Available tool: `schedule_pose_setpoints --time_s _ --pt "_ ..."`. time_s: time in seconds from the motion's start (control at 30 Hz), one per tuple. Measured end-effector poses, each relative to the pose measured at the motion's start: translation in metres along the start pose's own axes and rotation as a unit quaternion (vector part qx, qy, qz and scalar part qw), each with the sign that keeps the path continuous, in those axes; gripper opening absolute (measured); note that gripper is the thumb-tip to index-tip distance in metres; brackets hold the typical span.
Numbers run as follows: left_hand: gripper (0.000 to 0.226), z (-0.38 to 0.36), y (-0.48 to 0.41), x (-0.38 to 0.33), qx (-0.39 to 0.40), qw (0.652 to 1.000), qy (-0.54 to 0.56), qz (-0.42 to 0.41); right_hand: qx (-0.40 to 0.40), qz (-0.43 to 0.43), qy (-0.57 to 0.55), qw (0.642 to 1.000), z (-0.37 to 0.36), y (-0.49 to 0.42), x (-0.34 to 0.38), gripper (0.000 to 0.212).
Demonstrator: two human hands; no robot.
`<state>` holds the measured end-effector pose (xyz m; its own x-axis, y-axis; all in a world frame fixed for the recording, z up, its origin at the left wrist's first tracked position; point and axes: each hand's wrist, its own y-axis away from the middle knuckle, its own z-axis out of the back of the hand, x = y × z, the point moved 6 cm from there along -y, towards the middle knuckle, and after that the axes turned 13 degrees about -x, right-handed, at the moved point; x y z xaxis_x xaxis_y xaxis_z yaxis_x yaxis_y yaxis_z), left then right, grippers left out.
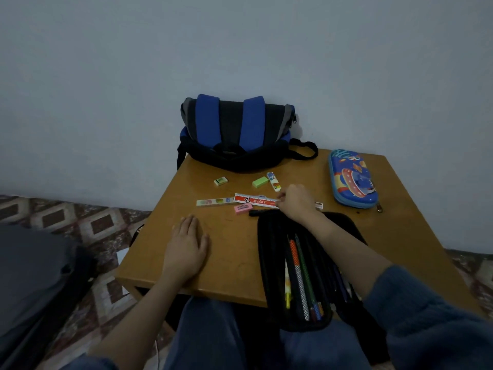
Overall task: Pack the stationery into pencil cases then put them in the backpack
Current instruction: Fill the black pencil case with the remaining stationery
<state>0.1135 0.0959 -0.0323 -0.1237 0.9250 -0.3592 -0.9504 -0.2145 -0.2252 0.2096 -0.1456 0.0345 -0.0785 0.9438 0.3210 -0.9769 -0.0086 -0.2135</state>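
A black pencil case [269, 263] lies open at the table's near right edge, with several pens and pencils [300, 271] in its mesh pocket. My right hand [296, 202] reaches over it and pinches the right part of a red-and-white ruler [254, 201]. My left hand [185, 245] rests flat on the table. A pastel ruler [214, 201], a pink eraser [243, 208], a green eraser [260, 181], a white eraser [220, 180] and a small patterned eraser [274, 181] lie loose. A blue patterned hard case [352, 178] sits shut at the far right. The blue-and-black backpack [237, 132] leans against the wall.
The small wooden table [234, 263] stands against a pale wall. A black pen [257, 212] lies by the open case's far edge. Patterned floor tiles [88, 222] show at the left, with a dark grey bag or cushion [29, 276] beside my knee.
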Motion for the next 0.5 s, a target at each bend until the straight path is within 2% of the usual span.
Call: schedule_pose_setpoints --time_s 0.23,0.37,0.5 --pt "0.059 0.003 0.003 -0.004 -0.011 1.000 0.002 -0.003 0.038 0.025 0.012 0.999 -0.026 -0.020 0.025 0.024" --pt "0.059 0.004 0.000 -0.002 -0.019 1.000 0.004 -0.003 0.082 0.071 0.034 0.993 -0.041 -0.031 0.039 0.028" --pt "0.058 0.004 -0.001 -0.002 -0.024 1.000 0.009 -0.005 0.083 0.091 0.048 0.991 -0.047 -0.040 0.040 0.024"
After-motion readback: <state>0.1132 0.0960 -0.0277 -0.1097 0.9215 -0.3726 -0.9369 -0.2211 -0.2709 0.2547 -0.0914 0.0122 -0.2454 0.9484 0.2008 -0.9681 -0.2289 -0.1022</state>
